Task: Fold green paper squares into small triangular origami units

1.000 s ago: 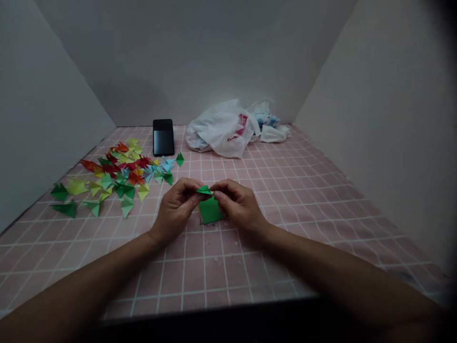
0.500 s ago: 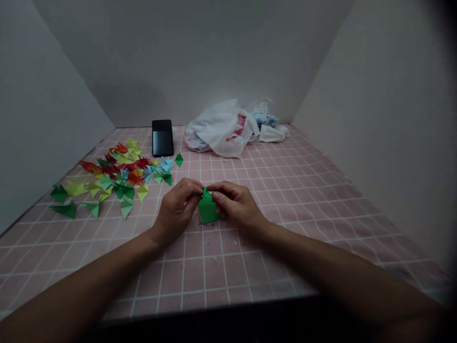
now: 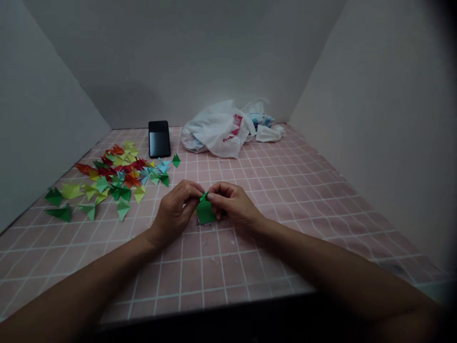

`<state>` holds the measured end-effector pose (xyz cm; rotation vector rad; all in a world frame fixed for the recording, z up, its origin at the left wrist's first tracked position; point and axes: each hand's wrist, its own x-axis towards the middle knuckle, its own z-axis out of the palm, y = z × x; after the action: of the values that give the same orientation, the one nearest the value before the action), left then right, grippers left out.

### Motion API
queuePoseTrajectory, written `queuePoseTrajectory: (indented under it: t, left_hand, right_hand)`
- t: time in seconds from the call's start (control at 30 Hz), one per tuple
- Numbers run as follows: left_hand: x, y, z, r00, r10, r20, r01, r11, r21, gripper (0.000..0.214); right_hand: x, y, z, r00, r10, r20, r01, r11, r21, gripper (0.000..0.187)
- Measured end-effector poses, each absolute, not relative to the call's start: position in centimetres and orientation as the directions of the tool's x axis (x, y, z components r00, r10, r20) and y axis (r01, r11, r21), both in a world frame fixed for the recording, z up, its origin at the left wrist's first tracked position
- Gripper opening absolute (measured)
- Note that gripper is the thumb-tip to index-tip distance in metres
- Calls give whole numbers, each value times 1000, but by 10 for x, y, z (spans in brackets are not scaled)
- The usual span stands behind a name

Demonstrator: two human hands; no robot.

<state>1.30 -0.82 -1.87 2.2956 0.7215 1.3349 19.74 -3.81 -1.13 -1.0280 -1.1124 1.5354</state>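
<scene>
Between my two hands is a small folded green paper piece (image 3: pixel 203 196), pinched at its tips. My left hand (image 3: pixel 177 207) grips it from the left with thumb and forefinger. From the right, my right hand (image 3: pixel 233 204) pinches it the same way, its fingers partly hiding it. Just below the fingers a green square sheet (image 3: pixel 206 213) lies on the table, with a thin edge of other colours showing at its left side. Whether the sheet is a stack I cannot tell for sure.
Several folded paper figures (image 3: pixel 120 192) in green, yellow, red, orange and blue lie at the left. Behind them a black phone (image 3: pixel 159 139) leans near the back wall. A white plastic bag (image 3: pixel 217 128) and crumpled white wrapping (image 3: pixel 267 134) sit at the back on the checked pink tablecloth (image 3: pixel 285 181).
Both hands stay close together at the green piece, and my right fingertips have shifted a little over its tip. The whole view has moved slightly, so the things behind appear farther left.
</scene>
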Motion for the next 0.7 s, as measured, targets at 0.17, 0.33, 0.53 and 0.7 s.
queuePoseTrajectory:
  t: [0.17,0.33,0.53,0.7]
  left_hand:
    - [13,-7,-18,441,583,683,201,-805,558,13]
    - [13,-9,-17,437,589,680,192,-799,570,13]
    - [14,-8,-19,417,640,646,153,-750,644,13]
    - [15,-9,-19,420,677,605,114,-700,705,12]
  right_hand:
    - [197,-38,-12,-203,972,-118,-255,-169,-952,32]
    - [196,-39,-10,-213,967,-143,-290,-202,-935,36]
    - [196,-37,-11,-237,959,-155,-352,-234,-906,35]
    - [196,-36,-12,-253,954,-164,-398,-257,-881,34]
